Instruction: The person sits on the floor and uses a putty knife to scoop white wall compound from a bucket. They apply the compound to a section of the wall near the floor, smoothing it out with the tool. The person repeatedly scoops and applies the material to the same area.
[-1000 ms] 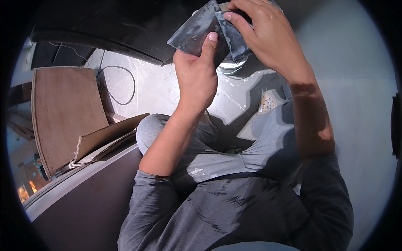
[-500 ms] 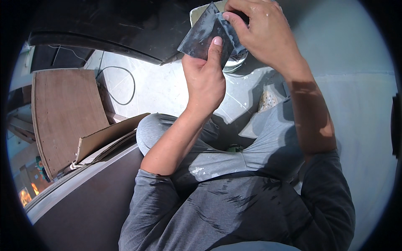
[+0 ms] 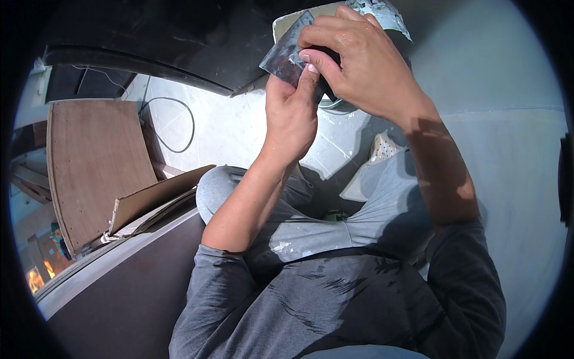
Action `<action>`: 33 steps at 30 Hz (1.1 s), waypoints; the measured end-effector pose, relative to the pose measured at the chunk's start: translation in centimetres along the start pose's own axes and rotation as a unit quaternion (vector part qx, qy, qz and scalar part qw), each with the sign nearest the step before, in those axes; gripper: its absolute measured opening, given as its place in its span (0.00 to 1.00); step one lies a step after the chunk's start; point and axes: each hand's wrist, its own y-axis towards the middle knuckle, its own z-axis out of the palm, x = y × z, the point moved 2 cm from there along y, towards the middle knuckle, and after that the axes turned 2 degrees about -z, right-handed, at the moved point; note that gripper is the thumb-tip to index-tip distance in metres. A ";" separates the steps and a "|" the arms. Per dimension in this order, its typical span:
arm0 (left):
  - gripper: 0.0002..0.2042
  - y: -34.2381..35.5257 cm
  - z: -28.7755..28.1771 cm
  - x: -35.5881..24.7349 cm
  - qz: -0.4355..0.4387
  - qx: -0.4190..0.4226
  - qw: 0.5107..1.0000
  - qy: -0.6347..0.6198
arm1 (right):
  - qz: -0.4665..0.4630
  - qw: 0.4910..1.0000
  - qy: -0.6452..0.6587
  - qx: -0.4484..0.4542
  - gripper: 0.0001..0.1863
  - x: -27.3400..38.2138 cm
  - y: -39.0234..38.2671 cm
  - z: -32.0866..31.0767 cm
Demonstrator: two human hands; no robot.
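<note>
Head view: the left hand [image 3: 290,116] is gripping a smeared blade [image 3: 287,58], the curled right hand [image 3: 366,70] is covering its right side, hold unclear.

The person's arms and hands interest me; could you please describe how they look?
The left hand and right hand wear no gloves, and the forearms are bare; no watch or bracelet shows. Dark grey sleeves end near the elbows.
</note>
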 end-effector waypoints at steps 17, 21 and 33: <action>0.13 0.0 0.0 -0.9 -0.017 0.011 0.995 0.100 | 0.046 0.998 0.012 -0.035 0.08 -0.6 0.4 -0.2; 0.14 0.1 0.0 -0.9 -0.034 0.020 0.996 0.077 | 0.000 0.998 -0.049 -0.028 0.09 -2.0 -0.6 1.5; 0.16 0.0 1.1 -1.6 -0.006 0.032 0.999 0.002 | 0.067 0.994 -0.050 -0.067 0.08 -2.2 0.7 -1.8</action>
